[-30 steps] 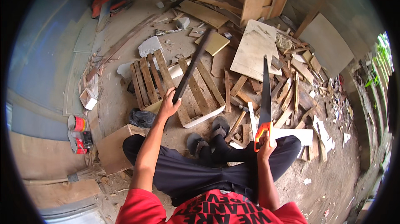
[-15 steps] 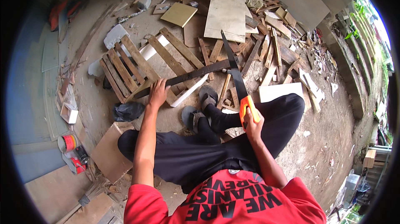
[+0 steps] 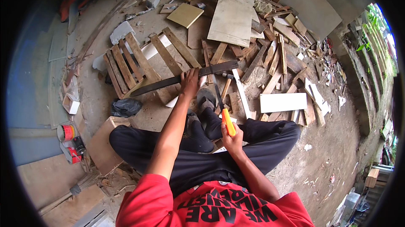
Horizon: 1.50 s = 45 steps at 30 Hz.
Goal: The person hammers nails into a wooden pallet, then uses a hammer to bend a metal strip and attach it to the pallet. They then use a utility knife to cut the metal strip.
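Observation:
A long dark wooden plank (image 3: pixel 158 85) lies slantwise in front of me, its left part over the slatted wooden frame (image 3: pixel 136 58). My left hand (image 3: pixel 191 82) grips it right of its middle, fingers over the top. In my right hand (image 3: pixel 233 139) is a hand saw (image 3: pixel 228 122), held by its orange-yellow handle. The blade shows almost edge-on and reaches forward to the plank, crossing it to the right of my left hand. Whether the teeth touch the wood, I cannot tell. My sandalled feet (image 3: pixel 206 97) are just below the plank.
Scrap wood (image 3: pixel 270 54) is heaped ahead and to the right, near a pale board (image 3: pixel 231 16) and a white panel (image 3: pixel 283 103). A black plastic bag (image 3: pixel 127 107) lies at left. Red-labelled cans (image 3: pixel 66 133) stand further left, beside a brown board (image 3: pixel 104 151).
My left hand has slid right along the plank. The saw has swung left and down, its blade turning from broadside to nearly edge-on, now across the plank.

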Each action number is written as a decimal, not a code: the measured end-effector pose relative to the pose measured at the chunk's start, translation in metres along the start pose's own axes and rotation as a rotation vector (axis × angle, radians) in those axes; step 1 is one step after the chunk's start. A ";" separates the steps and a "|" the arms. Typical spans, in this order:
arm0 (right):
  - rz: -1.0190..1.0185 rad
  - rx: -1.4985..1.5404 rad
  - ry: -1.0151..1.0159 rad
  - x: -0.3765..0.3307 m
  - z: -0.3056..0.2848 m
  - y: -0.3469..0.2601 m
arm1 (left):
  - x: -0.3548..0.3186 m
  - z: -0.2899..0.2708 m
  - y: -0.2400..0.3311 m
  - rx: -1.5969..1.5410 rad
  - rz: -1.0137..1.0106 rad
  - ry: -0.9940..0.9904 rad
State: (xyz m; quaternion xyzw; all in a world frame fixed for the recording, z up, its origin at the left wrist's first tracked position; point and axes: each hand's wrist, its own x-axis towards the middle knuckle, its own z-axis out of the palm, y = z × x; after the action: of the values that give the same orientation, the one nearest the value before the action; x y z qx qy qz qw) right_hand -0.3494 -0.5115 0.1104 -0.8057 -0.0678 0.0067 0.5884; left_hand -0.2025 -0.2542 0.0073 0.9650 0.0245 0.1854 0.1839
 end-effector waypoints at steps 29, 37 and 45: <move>0.271 0.015 -0.115 0.018 -0.015 -0.074 | 0.020 0.009 0.000 0.040 -0.093 -0.071; 0.189 -0.032 -0.102 0.032 -0.013 -0.057 | 0.008 0.014 0.010 0.069 -0.092 0.038; 0.139 -0.079 -0.083 -0.011 -0.024 -0.057 | 0.012 0.013 0.007 0.096 -0.076 0.008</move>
State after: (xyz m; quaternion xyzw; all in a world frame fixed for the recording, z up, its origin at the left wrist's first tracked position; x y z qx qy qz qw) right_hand -0.3639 -0.5186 0.1711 -0.8300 -0.0362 0.0781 0.5511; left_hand -0.1870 -0.2636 0.0023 0.9703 0.0708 0.1809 0.1443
